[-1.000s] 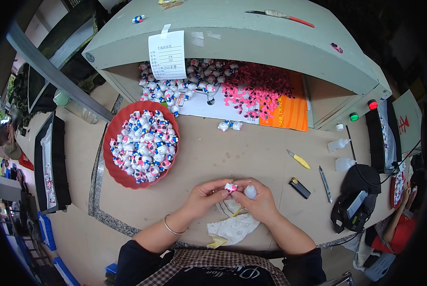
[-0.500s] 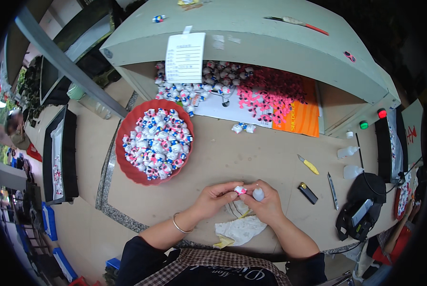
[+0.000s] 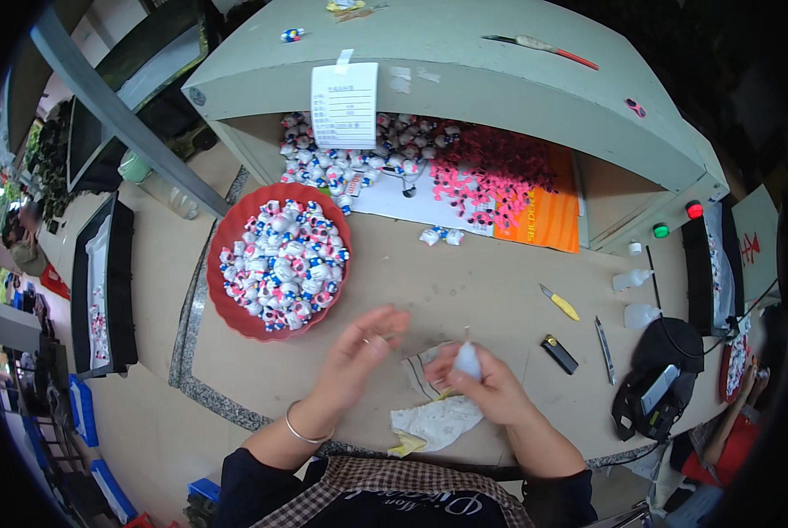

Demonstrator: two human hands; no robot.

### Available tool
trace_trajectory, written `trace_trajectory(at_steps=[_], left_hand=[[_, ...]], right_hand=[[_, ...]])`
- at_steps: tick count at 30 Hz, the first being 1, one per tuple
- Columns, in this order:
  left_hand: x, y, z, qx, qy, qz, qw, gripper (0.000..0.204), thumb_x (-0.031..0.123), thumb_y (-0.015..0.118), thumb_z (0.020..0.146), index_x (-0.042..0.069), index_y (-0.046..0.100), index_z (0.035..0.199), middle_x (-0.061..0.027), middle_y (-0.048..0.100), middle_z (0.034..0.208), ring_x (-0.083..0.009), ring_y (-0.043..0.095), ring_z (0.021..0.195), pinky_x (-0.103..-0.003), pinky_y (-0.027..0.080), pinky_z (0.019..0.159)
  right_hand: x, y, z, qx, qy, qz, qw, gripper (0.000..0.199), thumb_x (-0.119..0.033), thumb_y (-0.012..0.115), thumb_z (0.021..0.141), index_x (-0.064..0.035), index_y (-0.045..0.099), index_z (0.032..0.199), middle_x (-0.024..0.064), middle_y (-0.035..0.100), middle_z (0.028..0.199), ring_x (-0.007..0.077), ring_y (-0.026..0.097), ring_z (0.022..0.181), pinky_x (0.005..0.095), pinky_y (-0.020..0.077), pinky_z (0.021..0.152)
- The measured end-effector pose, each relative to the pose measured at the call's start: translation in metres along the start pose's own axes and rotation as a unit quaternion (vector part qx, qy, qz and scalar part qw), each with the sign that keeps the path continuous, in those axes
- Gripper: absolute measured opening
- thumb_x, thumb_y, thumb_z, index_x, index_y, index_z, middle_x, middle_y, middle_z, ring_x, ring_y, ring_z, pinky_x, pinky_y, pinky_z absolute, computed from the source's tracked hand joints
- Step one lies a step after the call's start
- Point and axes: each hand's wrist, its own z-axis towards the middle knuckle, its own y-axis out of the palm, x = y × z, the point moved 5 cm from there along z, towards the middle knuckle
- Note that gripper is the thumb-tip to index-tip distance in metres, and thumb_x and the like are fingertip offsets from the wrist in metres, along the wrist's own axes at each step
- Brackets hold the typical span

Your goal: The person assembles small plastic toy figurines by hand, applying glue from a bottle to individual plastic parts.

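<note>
My right hand [image 3: 491, 387] is shut on a small white squeeze bottle [image 3: 468, 357] with a thin tip pointing up, held over a crumpled white cloth [image 3: 436, 424] at the table's near edge. To the left of it, my left hand [image 3: 359, 350] hovers with fingers spread and slightly blurred, and I see nothing in it. It lies between the cloth and a red bowl [image 3: 255, 333] heaped with small white, blue and pink figures [image 3: 281, 262].
A grey-green hood [image 3: 499, 79] at the back shelters more figures [image 3: 359, 154] and pink pieces [image 3: 499, 176]. Two loose figures [image 3: 440, 235], a yellow knife [image 3: 559, 304], a black lighter [image 3: 558, 354], two white bottles [image 3: 633, 297] and a black device [image 3: 658, 378] lie right. Another person [image 3: 728, 436] sits at lower right.
My hands were together pinching a small figure. Now the left hand has pulled away to the left and opened, while the right hand keeps the white bottle.
</note>
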Motion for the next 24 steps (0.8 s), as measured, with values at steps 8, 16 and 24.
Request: trace_trajectory(at_steps=[8,16,24], left_hand=[[-0.003,0.057,-0.019,-0.188,-0.081,-0.033,0.978,0.026,0.011,0.039,0.090,-0.004,0.051,0.108,-0.0126,0.054,0.108,-0.0179,0.052,0.099,-0.031,0.040,0.088],[-0.038,0.059,-0.025,-0.193,-0.189,-0.001,0.963,0.023,0.013,0.041,0.091,-0.003,0.051,0.104,-0.0084,0.059,0.095,-0.0142,0.054,0.092,-0.027,0.041,0.083],[-0.057,0.064,-0.020,-0.202,-0.220,0.027,0.954,0.024,0.014,0.041,0.091,-0.002,0.050,0.106,-0.0058,0.059,0.091,-0.0107,0.053,0.089,-0.024,0.041,0.081]], right_hand=[[-0.027,0.028,-0.030,-0.072,-0.102,-0.401,0.908,0.043,-0.017,0.054,0.083,-0.0004,0.038,0.118,0.0146,0.052,0.107,0.0258,0.052,0.100,0.0333,0.0444,0.080],[-0.030,-0.083,-0.070,0.312,-0.095,-0.788,0.522,0.032,-0.006,0.055,0.074,-0.0024,0.050,0.105,0.0140,0.051,0.098,0.0304,0.050,0.086,0.0347,0.0443,0.071],[-0.043,-0.064,-0.059,0.266,-0.055,-0.352,0.896,0.027,-0.007,0.053,0.079,0.0031,0.048,0.104,0.0152,0.054,0.090,0.0296,0.055,0.074,0.0332,0.0458,0.066]])
